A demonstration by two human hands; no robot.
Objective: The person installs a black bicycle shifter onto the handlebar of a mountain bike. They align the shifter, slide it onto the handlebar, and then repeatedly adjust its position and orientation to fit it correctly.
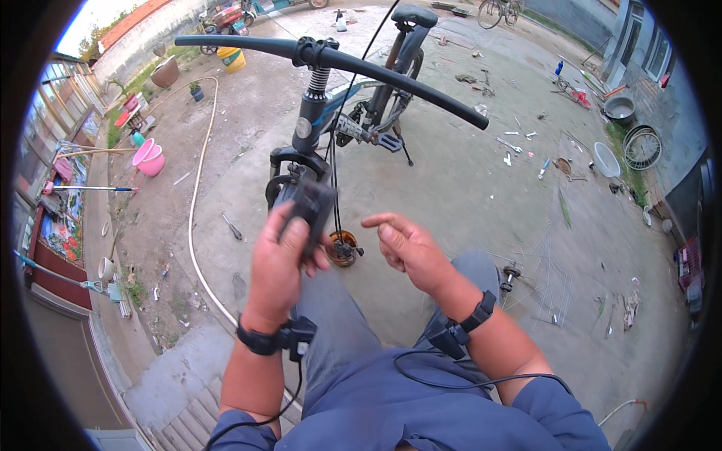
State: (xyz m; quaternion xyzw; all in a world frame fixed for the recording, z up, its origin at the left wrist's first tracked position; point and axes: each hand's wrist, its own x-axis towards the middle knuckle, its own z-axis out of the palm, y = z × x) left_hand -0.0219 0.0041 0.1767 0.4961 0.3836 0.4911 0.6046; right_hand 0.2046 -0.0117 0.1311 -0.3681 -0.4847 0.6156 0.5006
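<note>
My left hand point(297, 244) is closed on a dark rectangular object point(314, 204), perhaps a phone, blurred, in front of the bicycle's fork. My right hand point(398, 244) is to its right, index finger stretched out and other fingers curled, holding nothing visible. The bicycle point(304, 128) stands ahead of me with a black handlebar point(398, 86) across the top. Black cables point(335, 195) hang beside the fork down into a small rusty round container point(343, 259) between my knees, with small dark parts in it.
A screwdriver point(232, 225) and a long hose point(194, 218) lie at the left, near pink buckets point(149, 158). At the right are scattered wrenches point(508, 144), a wheel hub with loose spokes point(510, 278), a white basin point(606, 160) and bare rims point(641, 146) by the wall.
</note>
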